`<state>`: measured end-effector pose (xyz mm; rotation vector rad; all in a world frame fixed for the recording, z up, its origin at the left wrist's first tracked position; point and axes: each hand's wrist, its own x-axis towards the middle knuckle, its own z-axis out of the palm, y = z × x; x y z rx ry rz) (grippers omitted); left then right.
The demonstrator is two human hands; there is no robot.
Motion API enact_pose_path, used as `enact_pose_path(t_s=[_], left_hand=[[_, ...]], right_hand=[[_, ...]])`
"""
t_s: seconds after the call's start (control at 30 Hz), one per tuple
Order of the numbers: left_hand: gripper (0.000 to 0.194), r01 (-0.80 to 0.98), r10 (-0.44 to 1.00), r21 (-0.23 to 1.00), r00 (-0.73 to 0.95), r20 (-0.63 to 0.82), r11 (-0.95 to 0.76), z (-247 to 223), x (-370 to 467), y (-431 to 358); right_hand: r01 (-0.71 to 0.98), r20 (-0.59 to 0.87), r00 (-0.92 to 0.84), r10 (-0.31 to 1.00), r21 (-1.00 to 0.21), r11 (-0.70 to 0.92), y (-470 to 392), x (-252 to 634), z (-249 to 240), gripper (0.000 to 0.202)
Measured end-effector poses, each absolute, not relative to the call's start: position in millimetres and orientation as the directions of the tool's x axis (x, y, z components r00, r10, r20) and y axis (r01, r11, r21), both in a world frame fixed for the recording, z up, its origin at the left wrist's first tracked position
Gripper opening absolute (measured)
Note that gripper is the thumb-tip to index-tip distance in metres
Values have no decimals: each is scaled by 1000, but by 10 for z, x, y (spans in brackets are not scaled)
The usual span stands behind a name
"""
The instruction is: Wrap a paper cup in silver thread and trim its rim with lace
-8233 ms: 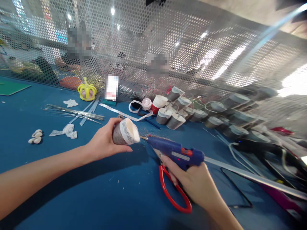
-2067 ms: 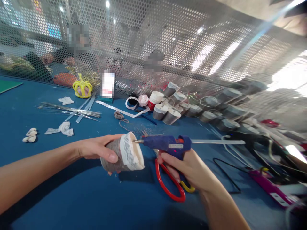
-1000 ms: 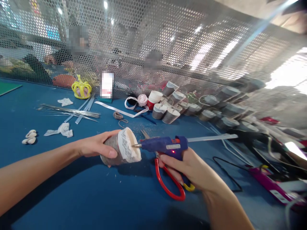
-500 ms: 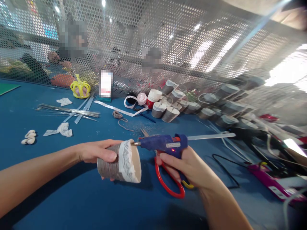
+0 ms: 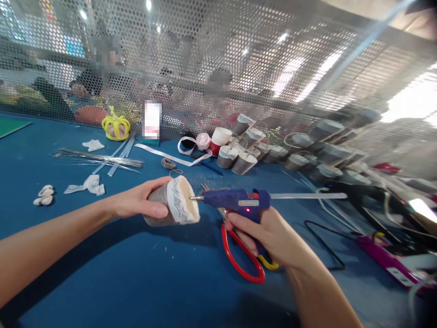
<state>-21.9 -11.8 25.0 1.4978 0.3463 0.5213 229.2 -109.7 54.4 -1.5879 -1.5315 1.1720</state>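
A twine-wrapped cup with a white lace band round its rim lies tilted in my left hand, its mouth turned right. My right hand is wrapped round the handle of a blue hot glue gun, whose red light is lit and from whose back a clear glue stick sticks out. The gun's metal nozzle points into the cup's mouth; whether it touches the inner wall I cannot tell. Red-handled scissors lie on the table, partly hidden by my right hand.
Several finished-looking grey cups stand by the perforated screen. Ribbon, a twine bundle, metal wires and lace scraps lie on the blue table. A purple power strip and cables are at right.
My left hand has raised and turned the cup, so its mouth faces more upward and toward me. The glue gun has shifted slightly and its nozzle now shows fully at the opening.
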Motion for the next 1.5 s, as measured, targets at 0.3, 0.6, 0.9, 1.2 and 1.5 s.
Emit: enact_pose_path(t_s=[0.3,0.6,0.9,1.2,1.5], left_hand=[[68,-7,617,976,774,142,-216,278,-191,-111],[71,-42,556,990,824,111,-136,228,-147,-166],[72,-138,529,990,840,122,-9,242,-141,-203],[74,-101,534,995,840,94,-16,238,-136,-210],[71,137,698,869,660,278,-476,152,-100,-186]], right_hand=[[403,-171,-83,982,-907,-124,-1098,2292,574,32],[151,-146,-68,987,-979,-135,-1084,2247,524,33],[98,-205,-193,960,-977,-189,-1061,2277,478,32],[98,-194,-186,963,-979,-178,-1060,2287,479,31],[467,25,88,996,-884,-19,-1127,2211,589,27]])
